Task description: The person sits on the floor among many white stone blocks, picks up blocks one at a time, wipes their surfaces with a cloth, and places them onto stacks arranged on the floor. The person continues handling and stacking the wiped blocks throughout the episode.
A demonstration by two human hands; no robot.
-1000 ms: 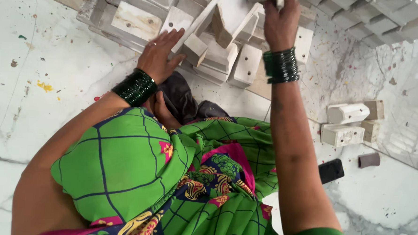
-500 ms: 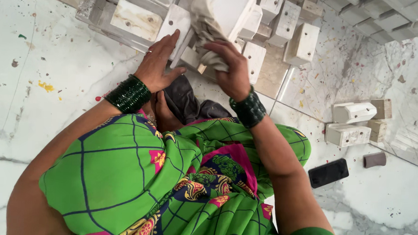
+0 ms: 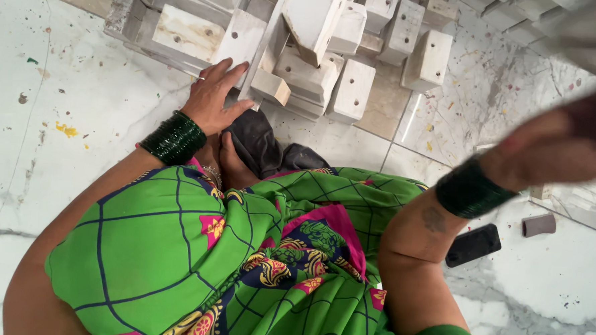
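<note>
Pale wooden blocks with drilled holes [image 3: 352,89] lie heaped at the upper middle of the frame, on the marble floor [image 3: 78,144]. The left hand [image 3: 214,100] rests open on the heap, fingers spread flat against one upright block [image 3: 240,41], gripping nothing. One stack of dark green bangles [image 3: 174,137] rings that wrist. The right hand [image 3: 557,145], at the right edge, is blurred; I cannot tell whether it is open or closed. It wears a second stack of green bangles [image 3: 470,190]. One dark cloth [image 3: 259,146] lies just below the left hand. The green patterned garment [image 3: 241,252] fills the lower middle. One black phone [image 3: 473,245] and one small brown block [image 3: 538,225] lie at lower right, well apart from the heap
</note>
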